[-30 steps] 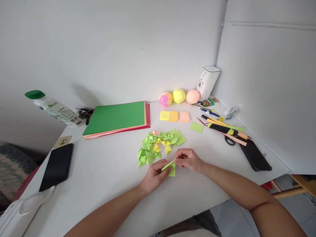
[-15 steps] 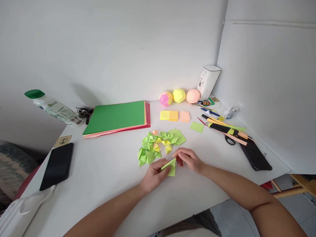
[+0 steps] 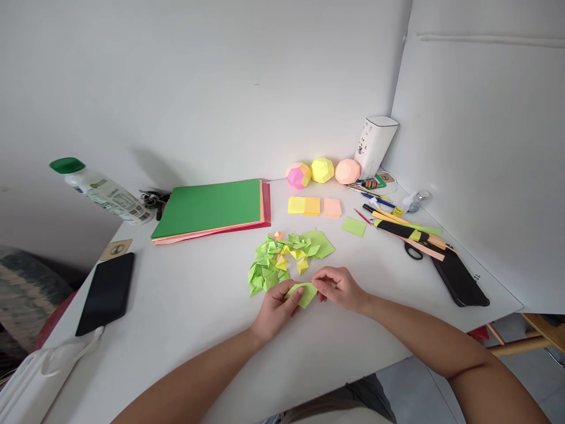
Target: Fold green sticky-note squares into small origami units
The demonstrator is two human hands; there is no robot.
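Working at white worktop, with stack of coloured sheets lying at far edge and pile of folded paper units sitting mid-worktop. Pinching green folded paper by its ends, left hand on one and right hand on the other, just in front of that pile.

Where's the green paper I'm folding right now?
Head view, centre of the table: the green paper is held between the left hand and right hand, just nearer than the pile of folded pieces.
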